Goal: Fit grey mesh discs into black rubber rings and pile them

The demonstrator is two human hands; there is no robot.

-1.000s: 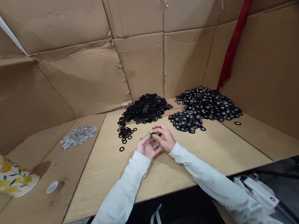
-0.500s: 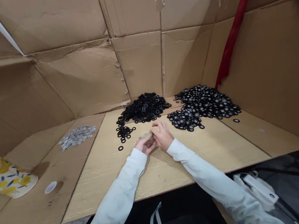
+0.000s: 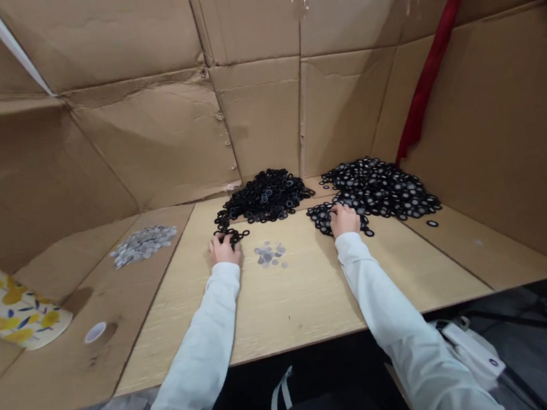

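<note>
My left hand (image 3: 223, 249) is at the small cluster of loose black rings (image 3: 241, 234) on the board, fingers curled down with the fingertips on a ring. At the near edge of the pile of black rings with pale grey centres (image 3: 377, 188), my right hand (image 3: 345, 220) rests with bent fingers drawn together; its fingertips are partly hidden, so what they hold cannot be made out. Between the hands, several thin grey discs (image 3: 270, 254) lie scattered on the board. Behind them is a big heap of plain black rings (image 3: 267, 196).
A pile of grey discs (image 3: 143, 244) lies on the cardboard at left. Nearer stand a tape roll (image 3: 95, 333) and a floral-patterned cylinder (image 3: 15, 313). Cardboard walls (image 3: 262, 119) enclose the back and sides; a red strip (image 3: 435, 56) hangs at right. The board's front edge (image 3: 302, 345) is close.
My hands were together over the grey discs and have moved apart. The left went to the loose black rings, the right to the pile with grey centres, uncovering the discs.
</note>
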